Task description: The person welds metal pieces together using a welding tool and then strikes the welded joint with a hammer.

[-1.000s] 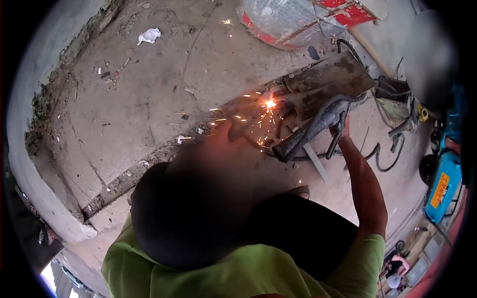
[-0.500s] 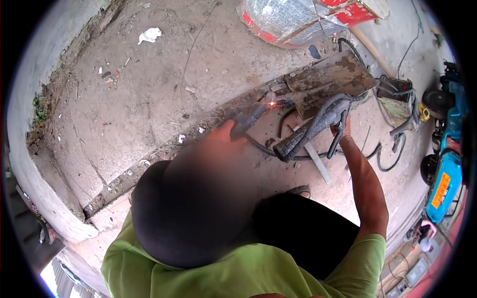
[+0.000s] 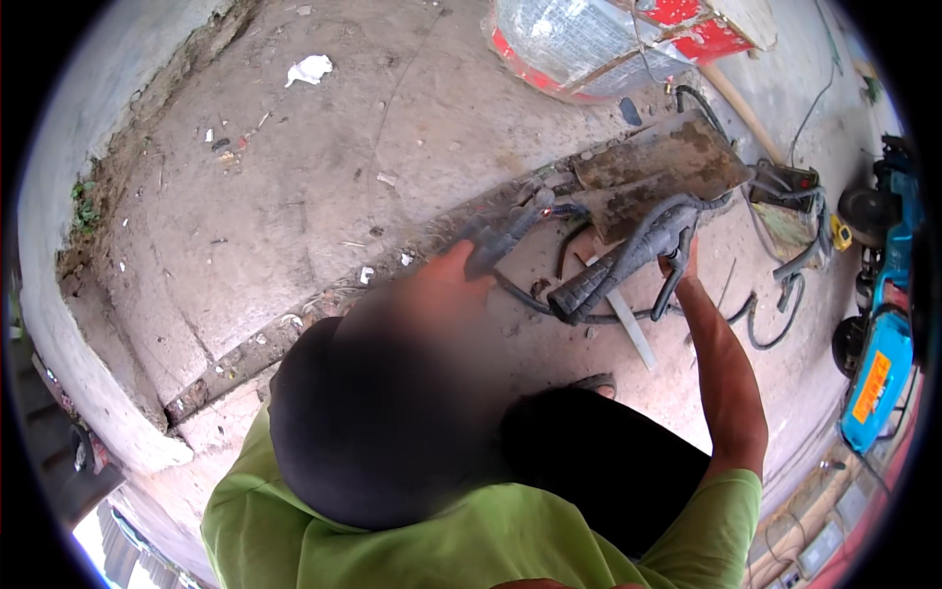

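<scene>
- Right hand (image 3: pixel 679 267) is closed around the dark grey metal part (image 3: pixel 628 257), holding it tilted just in front of the rusty steel plate (image 3: pixel 659 169).
- Left hand (image 3: pixel 453 275), partly blurred, grips the dark welding holder (image 3: pixel 510 234); its tip glows a faint orange next to the part.
- Concrete floor (image 3: pixel 294 216) is rough, cracked and dusty, an outdoor yard with a low pale kerb (image 3: pixel 59 324) curving along the left.
- One crumpled white scrap (image 3: pixel 309 69) lies far up on the floor, well apart from the work.
- One red and silver sack-like bundle (image 3: pixel 599 44) sits at the top, behind the plate.
- One pale flat bar (image 3: pixel 628 329) lies under the part.
- Black cables (image 3: pixel 775 314) loop on the floor at the right.
- One blue machine (image 3: pixel 878 363) with an orange label stands at the right edge.
</scene>
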The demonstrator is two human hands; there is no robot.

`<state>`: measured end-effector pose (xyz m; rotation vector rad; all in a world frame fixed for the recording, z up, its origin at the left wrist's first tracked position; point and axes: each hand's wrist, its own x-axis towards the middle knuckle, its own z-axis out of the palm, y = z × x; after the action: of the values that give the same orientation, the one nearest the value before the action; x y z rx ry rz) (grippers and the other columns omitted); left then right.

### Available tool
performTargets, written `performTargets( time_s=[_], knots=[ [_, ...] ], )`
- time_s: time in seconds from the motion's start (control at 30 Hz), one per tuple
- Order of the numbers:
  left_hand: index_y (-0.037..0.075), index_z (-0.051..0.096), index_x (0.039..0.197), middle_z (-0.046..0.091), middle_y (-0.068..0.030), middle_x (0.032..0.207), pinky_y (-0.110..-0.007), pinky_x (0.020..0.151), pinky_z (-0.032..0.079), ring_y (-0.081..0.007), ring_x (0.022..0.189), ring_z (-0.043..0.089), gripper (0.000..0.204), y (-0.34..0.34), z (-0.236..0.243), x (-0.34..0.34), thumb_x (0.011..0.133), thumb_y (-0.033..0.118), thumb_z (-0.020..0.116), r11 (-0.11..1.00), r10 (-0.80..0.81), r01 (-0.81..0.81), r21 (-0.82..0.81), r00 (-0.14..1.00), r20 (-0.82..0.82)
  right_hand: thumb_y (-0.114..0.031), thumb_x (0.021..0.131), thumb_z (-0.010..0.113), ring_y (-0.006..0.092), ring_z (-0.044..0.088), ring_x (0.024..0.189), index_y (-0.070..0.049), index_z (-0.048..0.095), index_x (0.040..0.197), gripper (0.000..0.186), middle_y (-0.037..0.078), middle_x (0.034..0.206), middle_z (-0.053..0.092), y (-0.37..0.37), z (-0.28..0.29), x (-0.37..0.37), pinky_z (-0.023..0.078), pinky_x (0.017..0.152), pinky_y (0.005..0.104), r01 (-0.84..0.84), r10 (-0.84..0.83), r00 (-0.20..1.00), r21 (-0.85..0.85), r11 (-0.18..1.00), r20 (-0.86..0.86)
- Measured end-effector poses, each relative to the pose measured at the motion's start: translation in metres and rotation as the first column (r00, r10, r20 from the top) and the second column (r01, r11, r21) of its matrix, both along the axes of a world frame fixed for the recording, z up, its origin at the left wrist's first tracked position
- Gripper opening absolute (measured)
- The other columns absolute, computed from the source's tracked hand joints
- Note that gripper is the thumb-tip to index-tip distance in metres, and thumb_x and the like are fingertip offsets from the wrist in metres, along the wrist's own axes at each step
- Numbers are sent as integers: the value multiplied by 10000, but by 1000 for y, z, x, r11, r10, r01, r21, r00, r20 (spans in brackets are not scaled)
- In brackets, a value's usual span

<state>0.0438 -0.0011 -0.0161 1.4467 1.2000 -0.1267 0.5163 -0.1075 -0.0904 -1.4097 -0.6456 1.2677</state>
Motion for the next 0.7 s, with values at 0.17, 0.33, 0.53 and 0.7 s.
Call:
performTargets(
  time_s=[0.17, 0.33, 0.53, 0.7],
  knots=[
    [28, 572, 1194, 695, -266, 983, -490, 813, 531, -463, 942, 690, 520, -4, -14, -3, 881, 383, 789, 998, -21, 21, 53, 1000, 6, -419, 1112, 439, 243, 650, 1177, -112, 588, 1327, 403, 68, 1252, 678, 5, 4, -10, 529, 1053, 394, 270, -294, 893, -116, 956, -340],
    [30, 581, 1202, 699, -263, 978, -493, 811, 532, -453, 936, 695, 521, -6, -13, -1, 882, 386, 785, 996, -5, 6, 86, 1000, -12, -350, 1073, 547, 193, 705, 1041, -119, 629, 1225, 289, 37, 1142, 715, 8, 11, -15, 598, 942, 360, 282, -294, 883, -89, 955, -366],
    [38, 555, 1307, 707, -270, 1053, -504, 852, 538, -459, 998, 696, 593, -9, -18, -3, 891, 400, 772, 987, -45, 50, 153, 998, -32, -341, 1064, 569, 165, 685, 1024, -160, 596, 1290, 291, 26, 1135, 693, -13, -1, -1, 579, 914, 335, 122, -126, 953, -29, 992, -274],
    [28, 517, 1364, 699, -287, 1131, -553, 906, 530, -491, 1049, 679, 686, -11, -22, -5, 873, 434, 771, 973, -117, 110, 203, 993, 21, -237, 1041, 610, 137, 628, 996, -288, 442, 1500, 492, -15, 1213, 604, -46, -27, 39, 535, 841, 295, 299, -356, 930, -374, 878, -93]
  ],
)
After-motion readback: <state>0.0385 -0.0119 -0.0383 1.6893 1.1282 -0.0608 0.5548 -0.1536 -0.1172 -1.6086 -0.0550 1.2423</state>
